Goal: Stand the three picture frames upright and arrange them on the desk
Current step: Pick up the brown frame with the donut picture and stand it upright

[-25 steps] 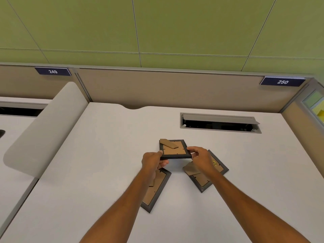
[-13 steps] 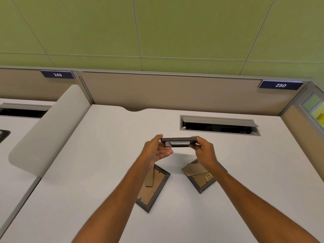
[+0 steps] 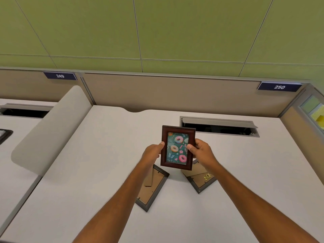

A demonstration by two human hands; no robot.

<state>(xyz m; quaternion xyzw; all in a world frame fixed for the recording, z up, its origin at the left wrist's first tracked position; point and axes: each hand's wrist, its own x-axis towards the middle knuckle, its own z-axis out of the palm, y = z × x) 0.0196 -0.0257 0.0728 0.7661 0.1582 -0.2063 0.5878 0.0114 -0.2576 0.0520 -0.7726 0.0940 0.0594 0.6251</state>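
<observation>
A dark red-brown picture frame (image 3: 177, 147) with a doughnut picture is held upright in the air above the white desk (image 3: 98, 165), its front facing me. My left hand (image 3: 152, 152) grips its left edge and my right hand (image 3: 200, 151) grips its right edge. Two other frames lie face down on the desk below, cardboard backs up: one (image 3: 152, 186) under my left forearm, one (image 3: 199, 178) under my right wrist, partly hidden.
An open cable hatch (image 3: 219, 126) is sunk in the desk behind the held frame. A beige partition wall (image 3: 175, 95) closes the back, and a rounded grey divider (image 3: 49, 130) bounds the left side. Another dark frame (image 3: 4, 135) peeks in on the neighbouring desk.
Both hands lifted the top frame off the desk and turned it from back-up, through edge-on, to upright with its picture facing me. The other two frames stayed put.
</observation>
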